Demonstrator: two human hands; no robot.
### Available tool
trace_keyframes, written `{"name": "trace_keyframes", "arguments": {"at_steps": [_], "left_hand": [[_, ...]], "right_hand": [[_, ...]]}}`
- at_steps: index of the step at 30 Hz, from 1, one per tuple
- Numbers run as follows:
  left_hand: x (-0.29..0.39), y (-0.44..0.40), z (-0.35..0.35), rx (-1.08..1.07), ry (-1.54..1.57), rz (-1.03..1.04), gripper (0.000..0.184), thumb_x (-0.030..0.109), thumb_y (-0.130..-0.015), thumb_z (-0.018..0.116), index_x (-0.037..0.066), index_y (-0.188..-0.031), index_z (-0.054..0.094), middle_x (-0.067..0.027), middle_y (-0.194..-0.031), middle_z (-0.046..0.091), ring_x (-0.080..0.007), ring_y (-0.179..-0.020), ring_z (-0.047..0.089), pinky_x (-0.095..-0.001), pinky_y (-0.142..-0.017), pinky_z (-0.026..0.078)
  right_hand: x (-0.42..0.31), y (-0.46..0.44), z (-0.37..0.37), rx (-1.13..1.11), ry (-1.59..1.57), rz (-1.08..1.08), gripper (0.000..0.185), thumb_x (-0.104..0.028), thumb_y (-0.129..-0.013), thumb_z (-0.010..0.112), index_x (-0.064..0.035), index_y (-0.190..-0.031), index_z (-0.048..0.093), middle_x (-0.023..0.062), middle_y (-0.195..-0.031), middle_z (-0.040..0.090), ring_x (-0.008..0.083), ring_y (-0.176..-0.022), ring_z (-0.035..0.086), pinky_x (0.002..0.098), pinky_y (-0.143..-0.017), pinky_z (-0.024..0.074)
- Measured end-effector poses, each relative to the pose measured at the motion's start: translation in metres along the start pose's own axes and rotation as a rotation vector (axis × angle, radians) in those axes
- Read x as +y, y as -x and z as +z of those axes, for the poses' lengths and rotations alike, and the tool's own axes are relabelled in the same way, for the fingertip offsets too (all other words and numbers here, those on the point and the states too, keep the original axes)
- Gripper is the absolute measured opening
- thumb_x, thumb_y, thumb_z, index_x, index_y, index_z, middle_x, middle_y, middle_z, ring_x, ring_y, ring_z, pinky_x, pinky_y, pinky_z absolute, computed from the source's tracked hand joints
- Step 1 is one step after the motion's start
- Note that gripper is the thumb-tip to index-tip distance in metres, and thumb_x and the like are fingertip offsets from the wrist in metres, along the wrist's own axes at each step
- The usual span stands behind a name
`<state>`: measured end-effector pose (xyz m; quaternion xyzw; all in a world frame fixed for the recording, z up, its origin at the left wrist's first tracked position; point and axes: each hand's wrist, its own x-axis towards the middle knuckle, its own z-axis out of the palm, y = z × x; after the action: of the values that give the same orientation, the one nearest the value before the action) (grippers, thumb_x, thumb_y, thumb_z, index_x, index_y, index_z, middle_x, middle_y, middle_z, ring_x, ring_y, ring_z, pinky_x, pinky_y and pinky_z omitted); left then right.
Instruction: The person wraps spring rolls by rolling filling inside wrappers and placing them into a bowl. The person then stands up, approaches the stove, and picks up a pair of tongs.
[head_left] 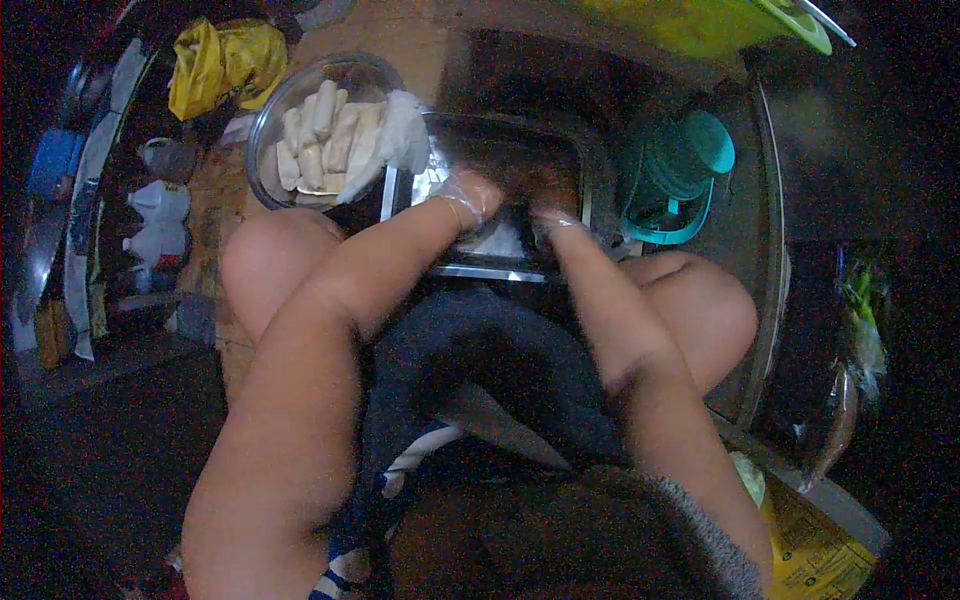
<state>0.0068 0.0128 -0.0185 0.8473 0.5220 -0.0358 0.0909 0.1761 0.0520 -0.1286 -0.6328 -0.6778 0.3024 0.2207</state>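
Observation:
My left hand (pixel 476 196), in a thin clear plastic glove, reaches into a rectangular metal tray (pixel 488 272) between my knees. Close beside it, my right hand (pixel 550 213), gloved the same way, is over the same tray. The fingers of both hands fade into shadow and blur, so their grip and anything in them cannot be made out. Part of the tray's bottom shines pale. To the left stands a round clear-looking bowl (pixel 262 165) holding several pale, cylindrical rolls (pixel 340 140). A white cloth or sheet (pixel 405 132) hangs over the bowl's edge by the tray.
A teal plastic container (pixel 683 165) with a handle is right of the tray. Behind the bowl lies a yellow plastic bag (pixel 225 65). White jugs (pixel 160 220) line the left. Far right are green stalks in plastic (pixel 862 315); a yellow printed sack (pixel 815 555) lies lower right.

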Motion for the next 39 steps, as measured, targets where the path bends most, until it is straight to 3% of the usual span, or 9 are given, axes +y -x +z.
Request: {"name": "trace_keyframes", "arguments": {"at_steps": [2, 5, 8, 11, 17, 23, 32, 35, 39], "left_hand": [[0.000, -0.004, -0.001, 0.132, 0.248, -0.063, 0.046, 0.024, -0.091, 0.039, 0.012, -0.135, 0.044, -0.0112, -0.141, 0.039, -0.0272, -0.129, 0.040, -0.0410, -0.108, 0.030], [-0.006, 0.003, -0.013, 0.112, 0.099, 0.070, 0.041, 0.030, -0.089, 0.043, 0.012, -0.125, 0.054, -0.0145, -0.129, 0.052, -0.0324, -0.121, 0.048, -0.0441, -0.105, 0.032], [0.000, 0.011, -0.069, -0.361, -0.058, -0.048, 0.036, 0.024, -0.087, 0.045, 0.011, -0.118, 0.060, -0.0149, -0.122, 0.058, -0.0334, -0.114, 0.054, -0.0452, -0.103, 0.035], [-0.028, -0.004, -0.039, -0.302, -0.053, -0.182, 0.031, 0.020, -0.085, 0.048, 0.007, -0.106, 0.067, -0.0160, -0.111, 0.063, -0.0329, -0.102, 0.061, -0.0422, -0.089, 0.048], [-0.022, 0.017, -0.063, -0.363, -0.174, -0.148, 0.024, 0.015, -0.082, 0.052, 0.005, -0.097, 0.069, -0.0172, -0.104, 0.066, -0.0311, -0.098, 0.064, -0.0426, -0.082, 0.052], [-0.025, 0.013, -0.033, -0.371, -0.175, -0.143, 0.024, 0.014, -0.082, 0.052, 0.005, -0.096, 0.069, -0.0169, -0.103, 0.066, -0.0319, -0.097, 0.064, -0.0432, -0.082, 0.051], [-0.028, 0.015, -0.046, -0.186, -0.026, -0.454, 0.027, 0.016, -0.086, 0.047, 0.007, -0.099, 0.069, -0.0173, -0.106, 0.065, -0.0315, -0.101, 0.062, -0.0418, -0.084, 0.050], [-0.023, 0.015, -0.060, -0.221, -0.025, -0.431, 0.027, 0.017, -0.086, 0.048, 0.007, -0.096, 0.070, -0.0178, -0.105, 0.065, -0.0316, -0.099, 0.063, -0.0412, -0.084, 0.050], [-0.047, -0.009, -0.006, -0.167, -0.027, -0.388, 0.026, 0.021, -0.082, 0.052, 0.006, -0.091, 0.071, -0.0186, -0.101, 0.065, -0.0324, -0.095, 0.064, -0.0408, -0.083, 0.051]], "right_hand": [[0.007, -0.002, 0.010, 0.136, 0.099, -0.159, 0.034, -0.036, -0.085, 0.057, -0.0117, -0.107, 0.065, 0.0135, -0.113, 0.062, 0.0308, -0.104, 0.058, 0.0431, -0.092, 0.0438], [-0.015, 0.006, -0.013, -0.140, -0.105, -0.118, 0.034, -0.033, -0.085, 0.058, -0.0110, -0.109, 0.064, 0.0144, -0.118, 0.060, 0.0314, -0.109, 0.055, 0.0430, -0.095, 0.0429], [-0.042, 0.017, -0.019, 0.111, 0.101, -0.579, 0.031, -0.027, -0.085, 0.058, -0.0089, -0.109, 0.064, 0.0151, -0.117, 0.060, 0.0331, -0.109, 0.055, 0.0424, -0.094, 0.0437], [-0.068, 0.031, -0.038, -0.120, 0.426, -0.402, 0.027, -0.023, -0.085, 0.058, -0.0065, -0.105, 0.064, 0.0167, -0.115, 0.060, 0.0350, -0.107, 0.056, 0.0423, -0.092, 0.0447], [-0.062, 0.038, -0.034, -0.203, 0.388, -0.437, 0.027, -0.024, -0.084, 0.058, -0.0060, -0.104, 0.064, 0.0191, -0.115, 0.059, 0.0365, -0.106, 0.055, 0.0430, -0.092, 0.0447], [-0.064, 0.036, -0.033, -0.266, 0.516, -0.473, 0.028, -0.025, -0.084, 0.058, -0.0056, -0.104, 0.064, 0.0209, -0.114, 0.059, 0.0377, -0.106, 0.055, 0.0437, -0.091, 0.0447], [-0.053, 0.033, -0.023, -0.163, 0.434, -0.448, 0.031, -0.025, -0.082, 0.059, -0.0039, -0.104, 0.063, 0.0229, -0.110, 0.059, 0.0394, -0.102, 0.056, 0.0446, -0.089, 0.0457], [-0.078, 0.041, -0.045, -0.265, 0.355, -0.294, 0.032, -0.025, -0.081, 0.060, -0.0027, -0.104, 0.062, 0.0237, -0.112, 0.058, 0.0399, -0.103, 0.056, 0.0447, -0.089, 0.0454], [-0.067, 0.034, -0.038, -0.229, 0.391, -0.402, 0.035, -0.026, -0.080, 0.061, -0.0020, -0.106, 0.061, 0.0237, -0.112, 0.057, 0.0399, -0.103, 0.055, 0.0445, -0.089, 0.0455]]}}
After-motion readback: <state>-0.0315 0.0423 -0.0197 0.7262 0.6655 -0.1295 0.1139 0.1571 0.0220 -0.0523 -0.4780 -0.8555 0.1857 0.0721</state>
